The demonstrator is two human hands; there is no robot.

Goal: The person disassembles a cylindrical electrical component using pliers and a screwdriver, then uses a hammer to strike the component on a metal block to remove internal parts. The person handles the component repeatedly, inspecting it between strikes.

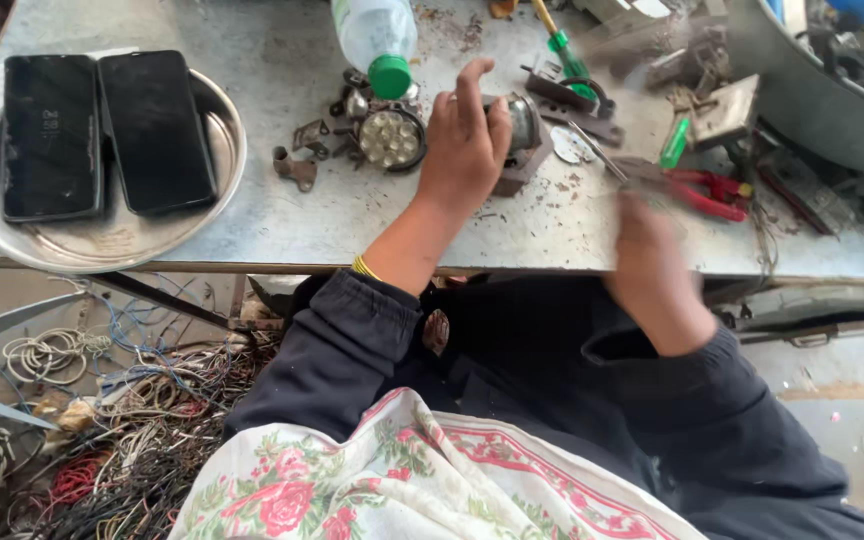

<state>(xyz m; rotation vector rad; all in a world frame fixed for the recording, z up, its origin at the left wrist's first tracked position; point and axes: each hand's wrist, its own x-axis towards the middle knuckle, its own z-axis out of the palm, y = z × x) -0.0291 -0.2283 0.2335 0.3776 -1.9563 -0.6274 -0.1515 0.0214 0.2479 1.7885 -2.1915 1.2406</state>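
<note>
Left hand (464, 140) is down on the grey surface (282, 215), its grip closed round a small brown block with a shiny metal barrel (524, 135), fingers draped over the top, index finger lifted. Just left of that grip sits a round lamp head studded with little bulbs (390, 138), and beyond it a clear plastic bottle with a green cap (379, 40) lies on its side. Bent metal brackets (297, 165) are scattered further left of the hand.

Right hand (652, 260) is blurred, near the surface edge (whether its grip is open or closed, I cannot tell). Just beyond it lie red-handled pliers (707, 190), with a green-handled screwdriver (564, 45) further up.

Well off to the left hand's left, a round steel tray (102, 245) carries two dark phones (102, 130) side by side. Below the surface, tangled wires (122, 420) pile on the floor.
</note>
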